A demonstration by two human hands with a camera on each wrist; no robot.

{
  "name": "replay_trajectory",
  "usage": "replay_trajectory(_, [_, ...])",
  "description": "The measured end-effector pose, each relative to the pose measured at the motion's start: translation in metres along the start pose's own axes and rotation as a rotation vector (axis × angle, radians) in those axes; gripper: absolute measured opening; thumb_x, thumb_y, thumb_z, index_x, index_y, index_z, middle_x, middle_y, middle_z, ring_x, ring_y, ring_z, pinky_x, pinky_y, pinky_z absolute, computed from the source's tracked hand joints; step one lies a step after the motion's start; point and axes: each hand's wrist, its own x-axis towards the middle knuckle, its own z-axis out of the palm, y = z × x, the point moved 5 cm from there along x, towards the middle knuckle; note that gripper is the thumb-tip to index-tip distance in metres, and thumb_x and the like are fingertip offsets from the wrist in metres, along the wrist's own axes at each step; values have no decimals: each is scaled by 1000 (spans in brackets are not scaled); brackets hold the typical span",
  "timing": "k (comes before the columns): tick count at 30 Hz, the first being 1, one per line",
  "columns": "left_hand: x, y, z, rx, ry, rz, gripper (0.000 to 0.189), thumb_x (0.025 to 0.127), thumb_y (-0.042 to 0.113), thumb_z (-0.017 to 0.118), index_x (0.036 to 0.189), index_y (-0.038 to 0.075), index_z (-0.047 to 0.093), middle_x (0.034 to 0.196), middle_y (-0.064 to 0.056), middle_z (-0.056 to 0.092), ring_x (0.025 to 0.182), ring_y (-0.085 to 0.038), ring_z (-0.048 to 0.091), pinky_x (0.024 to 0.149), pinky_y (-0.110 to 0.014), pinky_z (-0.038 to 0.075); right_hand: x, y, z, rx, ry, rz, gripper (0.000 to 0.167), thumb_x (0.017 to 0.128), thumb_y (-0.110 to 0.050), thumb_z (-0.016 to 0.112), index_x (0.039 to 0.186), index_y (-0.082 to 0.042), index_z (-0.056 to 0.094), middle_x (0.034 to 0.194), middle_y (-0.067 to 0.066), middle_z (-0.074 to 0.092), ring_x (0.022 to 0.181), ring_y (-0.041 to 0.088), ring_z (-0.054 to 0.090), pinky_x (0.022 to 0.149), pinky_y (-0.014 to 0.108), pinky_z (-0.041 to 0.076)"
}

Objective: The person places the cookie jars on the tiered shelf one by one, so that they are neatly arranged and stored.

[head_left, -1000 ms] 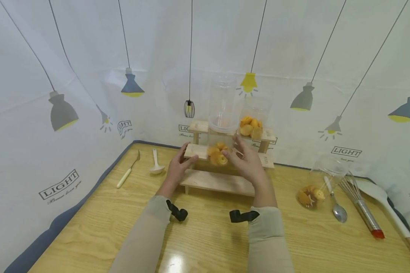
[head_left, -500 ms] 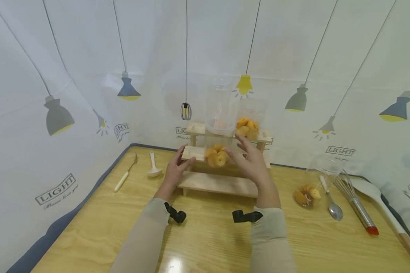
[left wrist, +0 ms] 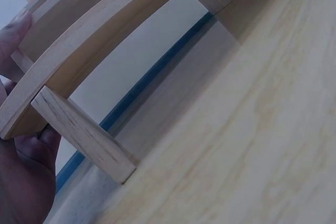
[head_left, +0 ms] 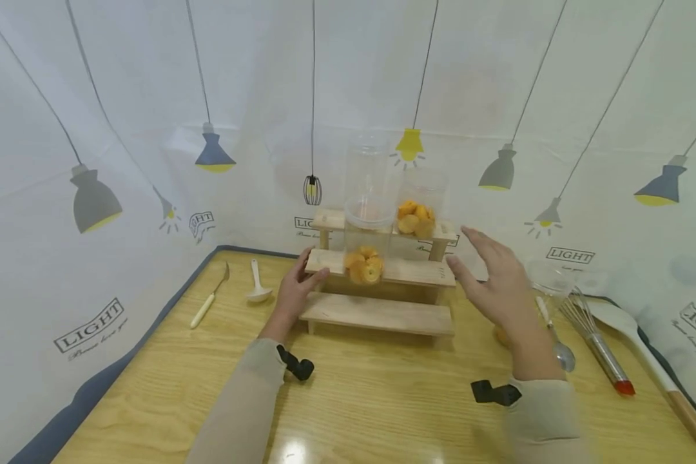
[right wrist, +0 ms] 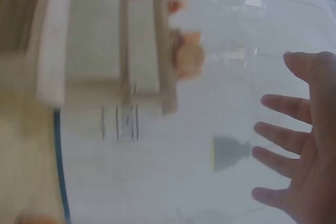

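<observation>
Gripping the pale stepped wooden rack [head_left: 383, 270], left hand [head_left: 292, 293]; right hand [head_left: 499, 287] hovers, fingers spread.

Staged kitchen mock-up: white lamp-printed backdrop sheet [head_left: 151, 116] hanging around light wooden tabletop [head_left: 371, 406], metal wire whisk [head_left: 594, 332] and steel spoon [head_left: 559, 348] lying there.

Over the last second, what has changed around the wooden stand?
The right hand left the jar of orange pieces on the middle step and swung right, open, toward the tipped jar by the whisk. The left hand still grips the left end of the wooden stand. Both jars on the stand stayed put.
</observation>
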Motion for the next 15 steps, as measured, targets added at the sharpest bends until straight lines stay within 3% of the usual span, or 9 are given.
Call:
replay_trajectory(3, [0, -1, 0, 6, 1, -1, 88, 90, 50, 73, 161, 26, 28, 165, -6, 23, 137, -30, 46, 111, -51, 39, -16, 28, -24, -83, 115, -19, 48, 98, -37, 64, 136, -7, 62, 146, 19, 52, 135, 46, 43, 108, 66, 32])
replay_trajectory(5, [0, -1, 0, 8, -1, 3, 86, 91, 49, 73, 161, 25, 28, 165, -5, 23, 140, -32, 42, 112, -51, 38, -27, 50, -35, -98, 149, 23, 51, 98, -35, 64, 139, -5, 59, 149, 20, 49, 138, 46, 39, 111, 66, 29])
replay_trajectory(7, [0, -1, 0, 8, 2, 8, 86, 90, 50, 73, 160, 27, 30, 165, -5, 24, 142, -31, 39, 113, -49, 36, -41, 75, -41, -55, 173, 142, 63, 98, -35, 65, 152, -11, 44, 160, 13, 34, 146, 41, 28, 114, 66, 22])
replay_trajectory(9, [-2, 3, 1, 2, -9, -7, 84, 91, 47, 73, 160, 28, 29, 165, -3, 23, 145, -30, 35, 115, -47, 35, -58, 99, -42, 28, 197, 303, 83, 96, -36, 67, 162, -22, 20, 166, 4, 21, 151, 35, 19, 116, 65, 18])
replay_trajectory(11, [-1, 2, 1, -7, -14, -10, 83, 91, 47, 73, 160, 29, 29, 165, -2, 22, 145, -30, 34, 115, -46, 34, -76, 122, -37, 139, 211, 471, 99, 95, -40, 69, 162, -33, -5, 168, -2, 10, 152, 33, 15, 115, 66, 18])
replay_trajectory(13, [-1, 2, 1, -13, -15, -15, 83, 92, 46, 73, 160, 30, 29, 165, 0, 22, 145, -30, 36, 115, -46, 35, -93, 140, -24, 252, 221, 581, 105, 94, -39, 70, 159, -38, -13, 168, -2, 10, 151, 33, 19, 115, 63, 23])
replay_trajectory(15, [0, -3, 1, -12, -7, -2, 84, 91, 47, 73, 160, 28, 29, 165, 1, 23, 142, -30, 39, 113, -47, 37, -107, 155, -9, 351, 223, 632, 105, 94, -35, 72, 159, -39, -11, 166, 3, 21, 147, 32, 30, 115, 53, 31])
